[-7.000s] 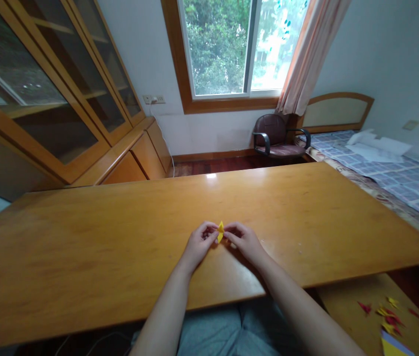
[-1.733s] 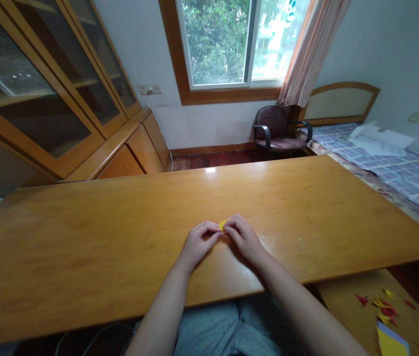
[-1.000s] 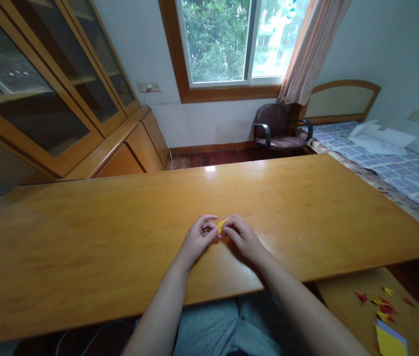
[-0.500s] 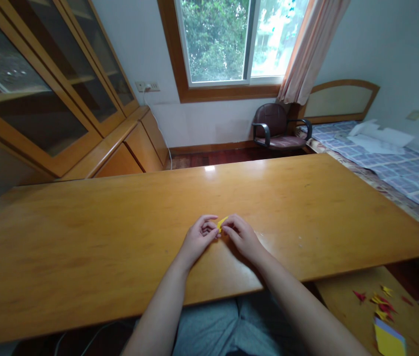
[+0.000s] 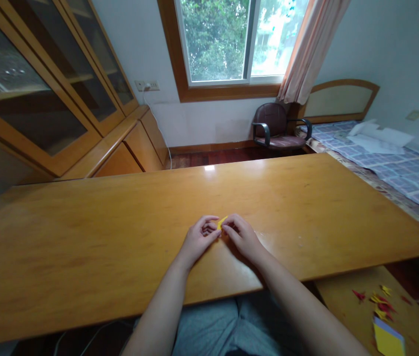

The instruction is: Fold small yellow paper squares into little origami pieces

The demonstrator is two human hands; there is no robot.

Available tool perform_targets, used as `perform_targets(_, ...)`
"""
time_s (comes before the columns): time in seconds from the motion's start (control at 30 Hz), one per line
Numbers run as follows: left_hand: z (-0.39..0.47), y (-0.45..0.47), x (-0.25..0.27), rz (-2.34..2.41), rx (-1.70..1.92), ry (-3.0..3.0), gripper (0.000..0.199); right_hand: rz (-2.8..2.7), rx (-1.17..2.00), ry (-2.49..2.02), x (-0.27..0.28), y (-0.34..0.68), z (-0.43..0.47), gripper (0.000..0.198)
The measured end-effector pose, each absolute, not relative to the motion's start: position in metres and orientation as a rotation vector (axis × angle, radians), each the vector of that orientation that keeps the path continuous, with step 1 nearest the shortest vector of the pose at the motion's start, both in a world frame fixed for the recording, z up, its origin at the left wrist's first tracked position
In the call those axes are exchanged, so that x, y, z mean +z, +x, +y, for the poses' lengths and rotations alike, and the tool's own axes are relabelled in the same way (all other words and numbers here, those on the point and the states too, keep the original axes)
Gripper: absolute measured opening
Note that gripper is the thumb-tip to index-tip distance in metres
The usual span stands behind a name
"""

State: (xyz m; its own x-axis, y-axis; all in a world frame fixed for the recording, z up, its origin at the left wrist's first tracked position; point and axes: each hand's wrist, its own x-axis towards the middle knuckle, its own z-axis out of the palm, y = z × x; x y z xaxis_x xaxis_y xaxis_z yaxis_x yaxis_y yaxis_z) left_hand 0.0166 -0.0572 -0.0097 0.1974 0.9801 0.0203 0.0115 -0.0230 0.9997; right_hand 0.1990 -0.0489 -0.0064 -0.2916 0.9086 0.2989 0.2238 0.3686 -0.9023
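A small folded piece of yellow paper (image 5: 221,222) is pinched between my two hands, just above the wooden table (image 5: 120,237). My left hand (image 5: 202,235) grips its left side, with the thumb and fingers curled round. On the right side my right hand (image 5: 239,231) holds it between thumb and fingertips. The fingers cover much of the paper, so its exact folded shape cannot be made out.
A lower surface (image 5: 346,296) at the right bears several red and yellow folded paper figures (image 5: 383,301) and a stack of paper sheets (image 5: 389,338). Beyond the table stand a brown armchair (image 5: 278,126), a bed (image 5: 409,163) and a glass-door cabinet (image 5: 61,84).
Both hands stay in nearly the same place on the yellow paper. The left fingers and thumb have shifted very slightly.
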Motion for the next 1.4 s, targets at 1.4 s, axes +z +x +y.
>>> perform_targets(1.4, -0.0571, 0.0154, -0.0037, 1.060, 1.045, 1.327, 0.036, -1.541, 1.191, -1.079, -0.0046, 0.1972, -0.0515, 0.012)
